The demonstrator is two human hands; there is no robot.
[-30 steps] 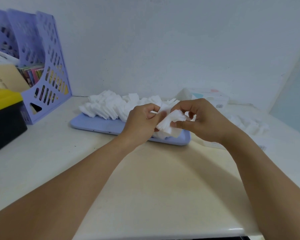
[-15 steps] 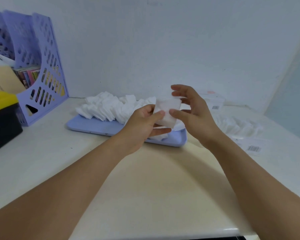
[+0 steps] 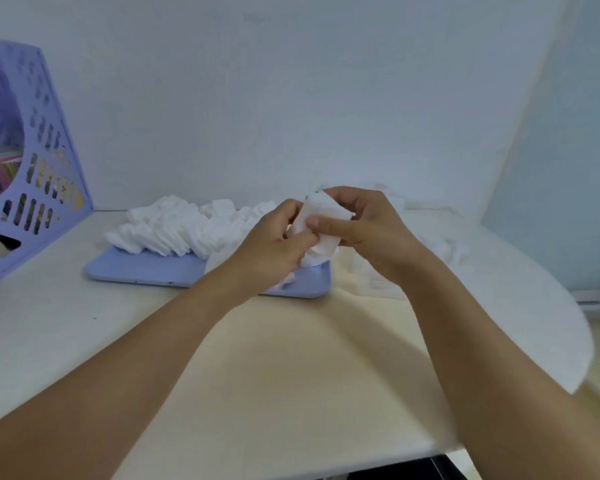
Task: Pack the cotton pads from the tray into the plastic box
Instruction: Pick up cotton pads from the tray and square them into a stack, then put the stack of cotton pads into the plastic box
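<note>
A lilac tray point(image 3: 146, 271) lies on the white table with a heap of white cotton pads point(image 3: 184, 230) on it. Above the tray's right end, my left hand point(image 3: 271, 244) and my right hand point(image 3: 371, 230) both grip a small stack of cotton pads point(image 3: 321, 220), fingers curled round it from either side. The clear plastic box point(image 3: 374, 282) sits on the table just right of the tray, mostly hidden behind my right hand and wrist, and blurred.
A purple perforated file holder point(image 3: 32, 161) with books stands at the far left against the wall. More loose white pads point(image 3: 447, 247) lie on the table to the right. The table's rounded edge point(image 3: 575, 323) drops off at right and front.
My right hand, open beside the pads half a second ago, has closed its fingers round the stack. The view has shifted to the right, so the file holder sits nearer the left edge.
</note>
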